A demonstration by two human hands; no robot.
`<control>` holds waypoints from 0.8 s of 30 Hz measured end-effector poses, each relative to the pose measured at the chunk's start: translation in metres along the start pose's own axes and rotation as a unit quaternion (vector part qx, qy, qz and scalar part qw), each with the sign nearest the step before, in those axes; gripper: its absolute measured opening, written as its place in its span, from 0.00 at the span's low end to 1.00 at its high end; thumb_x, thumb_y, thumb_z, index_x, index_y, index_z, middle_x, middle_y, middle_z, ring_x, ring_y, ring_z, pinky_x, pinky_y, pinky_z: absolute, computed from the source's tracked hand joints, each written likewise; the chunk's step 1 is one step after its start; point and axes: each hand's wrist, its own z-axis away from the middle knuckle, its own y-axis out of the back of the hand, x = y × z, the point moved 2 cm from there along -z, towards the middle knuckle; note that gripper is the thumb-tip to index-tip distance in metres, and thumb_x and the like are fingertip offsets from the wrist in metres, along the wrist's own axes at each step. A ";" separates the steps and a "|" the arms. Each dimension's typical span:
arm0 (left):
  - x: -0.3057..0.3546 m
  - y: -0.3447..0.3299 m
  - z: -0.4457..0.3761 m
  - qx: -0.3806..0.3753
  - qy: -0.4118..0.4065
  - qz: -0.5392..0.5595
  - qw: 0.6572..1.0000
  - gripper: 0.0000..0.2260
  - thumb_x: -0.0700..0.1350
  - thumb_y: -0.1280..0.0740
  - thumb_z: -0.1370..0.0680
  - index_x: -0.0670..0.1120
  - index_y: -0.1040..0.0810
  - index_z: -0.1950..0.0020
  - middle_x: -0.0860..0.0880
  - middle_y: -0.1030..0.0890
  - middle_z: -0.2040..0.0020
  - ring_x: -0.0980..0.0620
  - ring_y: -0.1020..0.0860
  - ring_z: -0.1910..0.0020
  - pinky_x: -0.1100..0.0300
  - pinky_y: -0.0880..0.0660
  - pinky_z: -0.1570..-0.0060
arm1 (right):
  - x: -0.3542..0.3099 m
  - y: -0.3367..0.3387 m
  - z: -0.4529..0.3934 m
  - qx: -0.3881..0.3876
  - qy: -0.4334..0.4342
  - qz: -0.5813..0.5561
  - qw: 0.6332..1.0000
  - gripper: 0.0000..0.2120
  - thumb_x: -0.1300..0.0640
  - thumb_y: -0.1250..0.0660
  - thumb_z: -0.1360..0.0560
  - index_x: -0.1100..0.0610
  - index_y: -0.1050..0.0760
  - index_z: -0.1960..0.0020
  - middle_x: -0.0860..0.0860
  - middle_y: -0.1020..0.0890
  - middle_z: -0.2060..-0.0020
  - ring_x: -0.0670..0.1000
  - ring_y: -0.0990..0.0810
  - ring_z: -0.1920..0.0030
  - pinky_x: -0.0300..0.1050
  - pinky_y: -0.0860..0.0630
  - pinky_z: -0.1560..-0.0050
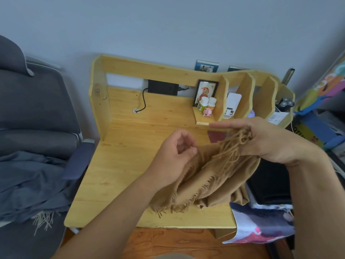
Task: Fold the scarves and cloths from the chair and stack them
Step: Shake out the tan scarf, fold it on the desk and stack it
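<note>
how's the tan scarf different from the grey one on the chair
The tan scarf is held over the wooden desk by both hands, left hand and right hand; the grey scarf lies untouched, draped on the chair. The tan one's fringe matches its cloth; the grey one's fringe is paler. Both are fringed.

Looks like somebody's bedroom or home study corner. A small pine desk (130, 146) with a built-in hutch is sitting against a plain wall, holding a framed tiger picture (205, 92), two little bottles (207, 103) and a pink toy figure (207, 111). A padded grey chair (33, 109) is standing beside it with a grey fringed scarf (33, 184) draped over it, and colourful clutter is piling up on the right.
</note>
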 end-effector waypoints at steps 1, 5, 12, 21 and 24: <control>0.004 0.003 -0.005 -0.001 0.003 0.013 1.000 0.17 0.33 0.34 0.21 0.57 0.24 0.55 0.49 0.19 0.55 0.52 0.22 0.55 0.53 0.26 0.50 | 0.000 -0.001 0.000 -0.016 -0.005 0.008 1.000 0.34 0.71 0.28 0.26 0.41 0.26 0.30 0.62 0.16 0.46 0.59 0.17 0.42 0.59 0.25 0.34; 0.022 0.011 -0.029 -0.027 0.005 0.026 0.999 0.20 0.33 0.40 0.17 0.57 0.24 0.58 0.50 0.20 0.57 0.52 0.24 0.57 0.54 0.29 0.51 | -0.006 -0.006 0.002 -0.036 -0.006 -0.015 0.999 0.29 0.71 0.28 0.27 0.49 0.25 0.30 0.53 0.16 0.41 0.53 0.18 0.39 0.54 0.25 0.34; 0.034 -0.003 -0.024 -0.108 -0.041 -0.140 0.983 0.11 0.53 0.33 0.21 0.54 0.33 0.45 0.54 0.29 0.55 0.55 0.30 0.61 0.57 0.32 0.60 | -0.006 -0.006 -0.001 0.042 0.016 -0.082 0.996 0.26 0.58 0.21 0.37 0.55 0.19 0.40 0.57 0.14 0.49 0.58 0.16 0.43 0.52 0.22 0.38; 0.020 0.001 -0.014 -0.058 -0.120 -0.200 0.971 0.08 0.43 0.32 0.18 0.52 0.23 0.41 0.57 0.19 0.49 0.57 0.20 0.47 0.56 0.23 0.45 | -0.007 -0.005 0.000 0.027 0.027 -0.041 0.998 0.24 0.56 0.23 0.33 0.46 0.21 0.38 0.54 0.18 0.38 0.55 0.28 0.27 0.65 0.33 0.28; 0.030 -0.003 -0.011 -0.103 -0.103 -0.170 0.975 0.17 0.44 0.28 0.20 0.53 0.23 0.33 0.58 0.20 0.43 0.56 0.21 0.42 0.60 0.25 0.40 | -0.013 -0.006 0.002 0.001 0.047 -0.028 0.998 0.22 0.69 0.25 0.29 0.52 0.20 0.40 0.57 0.16 0.46 0.60 0.17 0.42 0.64 0.24 0.37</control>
